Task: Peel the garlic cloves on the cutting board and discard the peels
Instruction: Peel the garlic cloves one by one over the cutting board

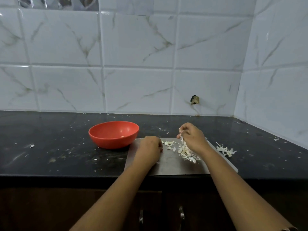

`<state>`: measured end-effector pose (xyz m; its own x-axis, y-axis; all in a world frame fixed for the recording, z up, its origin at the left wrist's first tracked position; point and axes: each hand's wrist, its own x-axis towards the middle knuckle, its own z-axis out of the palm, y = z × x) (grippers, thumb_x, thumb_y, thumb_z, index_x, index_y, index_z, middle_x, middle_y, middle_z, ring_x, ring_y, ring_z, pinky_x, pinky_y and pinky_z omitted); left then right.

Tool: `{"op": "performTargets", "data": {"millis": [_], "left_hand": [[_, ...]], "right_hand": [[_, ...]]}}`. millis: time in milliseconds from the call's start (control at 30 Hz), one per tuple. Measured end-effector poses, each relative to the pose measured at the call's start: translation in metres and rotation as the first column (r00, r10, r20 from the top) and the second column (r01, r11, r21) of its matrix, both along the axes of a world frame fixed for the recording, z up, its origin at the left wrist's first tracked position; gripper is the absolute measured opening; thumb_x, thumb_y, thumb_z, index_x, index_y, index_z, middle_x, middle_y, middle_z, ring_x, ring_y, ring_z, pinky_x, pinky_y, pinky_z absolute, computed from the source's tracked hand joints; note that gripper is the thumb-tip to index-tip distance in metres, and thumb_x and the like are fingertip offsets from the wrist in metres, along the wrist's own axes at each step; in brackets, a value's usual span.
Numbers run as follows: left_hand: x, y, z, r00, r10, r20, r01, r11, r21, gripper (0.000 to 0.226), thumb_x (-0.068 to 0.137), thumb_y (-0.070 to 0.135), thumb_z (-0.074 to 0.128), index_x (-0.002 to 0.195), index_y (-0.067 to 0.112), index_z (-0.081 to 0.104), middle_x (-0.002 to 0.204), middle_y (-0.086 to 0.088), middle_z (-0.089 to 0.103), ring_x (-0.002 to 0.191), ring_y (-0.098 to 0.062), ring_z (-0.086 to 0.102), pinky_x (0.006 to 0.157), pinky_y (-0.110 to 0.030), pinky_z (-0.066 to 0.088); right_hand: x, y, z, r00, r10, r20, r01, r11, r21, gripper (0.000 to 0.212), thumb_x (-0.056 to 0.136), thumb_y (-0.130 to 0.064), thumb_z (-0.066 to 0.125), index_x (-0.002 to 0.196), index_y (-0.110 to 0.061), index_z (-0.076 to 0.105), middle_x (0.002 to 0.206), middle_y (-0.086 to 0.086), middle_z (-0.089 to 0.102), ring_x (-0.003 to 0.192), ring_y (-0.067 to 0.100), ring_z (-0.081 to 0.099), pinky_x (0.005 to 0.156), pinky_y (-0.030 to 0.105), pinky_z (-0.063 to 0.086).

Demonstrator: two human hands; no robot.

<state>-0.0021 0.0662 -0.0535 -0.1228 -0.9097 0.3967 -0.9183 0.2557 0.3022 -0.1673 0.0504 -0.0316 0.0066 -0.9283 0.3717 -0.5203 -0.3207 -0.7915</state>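
Since the peeling is meant to be done on the board (175,165), both hands are placed over it. The left hand (150,148) is set on the board's left part, near the bowl (110,142), with its back turned to the camera and its fingers curled under, so whether a clove is enclosed there cannot be told. The right hand (191,137) is held raised above the heap (185,152) of peels at the board's middle, and a strip (182,139) of peel is pinched between its thumb and fingertips (180,130), the strip trailing down towards the heap; the lift is judged to be a way of pulling peel free or of gathering it for discarding. No whole clove can be made out with certainty in the heap, since pale peel and pale flesh cannot be told apart at this size. A few flakes (169,143) are scattered on the board between the hands. The bowl is placed just beyond the board's left corner, close to the left hand, presumably so that peeled cloves can be dropped in; one small pale bit (122,136) is seen at its bottom. A clump (225,150) of peels is found on the counter (58,147) just off the board's right edge, apart from the heap, which suggests that discarding is not yet finished.
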Motion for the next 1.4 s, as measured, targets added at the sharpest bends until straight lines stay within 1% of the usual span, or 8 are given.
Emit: {"op": "performTargets", "data": {"millis": [200, 333, 433, 600, 833, 1067, 1233, 1400], "left_hand": [[-0.003, -0.011, 0.020, 0.900, -0.104, -0.423, 0.181, 0.973, 0.146, 0.036, 0.082, -0.017, 0.049, 0.102, 0.004, 0.071, 0.098, -0.015, 0.071, 0.081, -0.020, 0.065, 0.088, -0.033, 0.054], [0.014, 0.002, 0.023, 0.797, -0.100, -0.596, 0.203, 0.973, 0.109, 0.033, 0.094, -0.010, 0.041, 0.101, 0.008, 0.067, 0.100, -0.010, 0.065, 0.073, -0.017, 0.063, 0.071, -0.027, 0.058], [0.027, 0.020, 0.022, 0.816, -0.088, -0.571, 0.237, 0.952, 0.192, 0.021, 0.098, 0.004, 0.048, 0.102, 0.011, 0.067, 0.097, -0.006, 0.066, 0.067, -0.013, 0.060, 0.058, -0.017, 0.052], [0.045, 0.040, 0.024, 0.962, -0.163, -0.218, 0.235, 0.901, 0.365, 0.018, 0.079, 0.027, 0.077, 0.093, 0.019, 0.070, 0.078, 0.006, 0.066, 0.066, -0.002, 0.058, 0.057, -0.008, 0.042], [0.006, 0.024, 0.002, 0.998, -0.034, 0.057, 0.030, 0.997, 0.066, 0.015, 0.089, 0.039, 0.061, 0.092, 0.024, 0.061, 0.094, 0.003, 0.064, 0.096, -0.018, 0.059, 0.080, -0.029, 0.046], [0.006, 0.010, 0.015, 0.936, -0.084, -0.342, 0.116, 0.990, 0.074, 0.041, 0.080, -0.015, 0.044, 0.104, 0.010, 0.066, 0.104, -0.005, 0.069, 0.094, -0.017, 0.062, 0.082, -0.023, 0.047], [0.006, 0.020, 0.015, 0.812, -0.099, -0.575, 0.206, 0.971, 0.125, 0.037, 0.085, -0.014, 0.043, 0.106, 0.008, 0.064, 0.103, -0.006, 0.065, 0.074, -0.013, 0.059, 0.055, -0.014, 0.049], [0.019, 0.023, 0.012, 0.796, -0.070, -0.601, 0.193, 0.971, 0.143, 0.033, 0.087, -0.010, 0.046, 0.100, 0.014, 0.064, 0.098, -0.001, 0.066, 0.071, -0.009, 0.061, 0.056, -0.011, 0.048]], "right_hand": [[0.002, 0.007, 0.003, 1.000, -0.015, 0.012, 0.015, 0.999, -0.036, 0.013, 0.101, -0.010, 0.038, 0.100, -0.013, 0.051, 0.093, 0.000, 0.066, 0.075, 0.008, 0.056, 0.053, 0.016, 0.038], [0.010, 0.009, -0.004, 0.995, -0.042, -0.086, 0.036, 0.996, -0.080, 0.019, 0.096, -0.001, 0.041, 0.090, -0.013, 0.054, 0.087, 0.002, 0.067, 0.071, 0.008, 0.056, 0.056, 0.017, 0.037], [0.007, 0.010, -0.006, 0.998, -0.056, -0.010, 0.055, 0.995, -0.079, 0.012, 0.093, -0.002, 0.053, 0.089, -0.013, 0.057, 0.086, 0.005, 0.069, 0.070, 0.006, 0.058, 0.058, 0.014, 0.041], [0.007, 0.013, -0.004, 0.997, -0.064, 0.037, 0.068, 0.988, -0.136, 0.024, 0.094, -0.006, 0.055, 0.078, -0.024, 0.058, 0.077, -0.004, 0.064, 0.074, 0.021, 0.067, 0.071, 0.037, 0.057], [0.028, 0.015, -0.010, 0.999, -0.031, -0.019, 0.030, 0.998, -0.054, 0.020, 0.092, -0.001, 0.055, 0.085, -0.014, 0.068, 0.088, 0.002, 0.065, 0.079, 0.015, 0.061, 0.067, 0.020, 0.049], [0.011, 0.020, -0.003, 0.979, -0.018, 0.203, 0.005, 0.998, 0.065, 0.024, 0.085, 0.015, 0.058, 0.085, -0.009, 0.062, 0.084, 0.006, 0.055, 0.066, 0.020, 0.068, 0.062, 0.029, 0.060], [0.010, 0.023, -0.001, 0.986, 0.021, 0.168, -0.036, 0.996, 0.083, 0.026, 0.081, 0.013, 0.067, 0.099, -0.006, 0.064, 0.091, 0.006, 0.055, 0.070, 0.017, 0.066, 0.056, 0.025, 0.059], [0.009, 0.023, 0.001, 0.984, 0.006, 0.180, -0.018, 0.998, 0.067, 0.020, 0.083, 0.005, 0.070, 0.100, -0.005, 0.065, 0.084, 0.004, 0.058, 0.071, 0.014, 0.063, 0.060, 0.030, 0.060]]}}
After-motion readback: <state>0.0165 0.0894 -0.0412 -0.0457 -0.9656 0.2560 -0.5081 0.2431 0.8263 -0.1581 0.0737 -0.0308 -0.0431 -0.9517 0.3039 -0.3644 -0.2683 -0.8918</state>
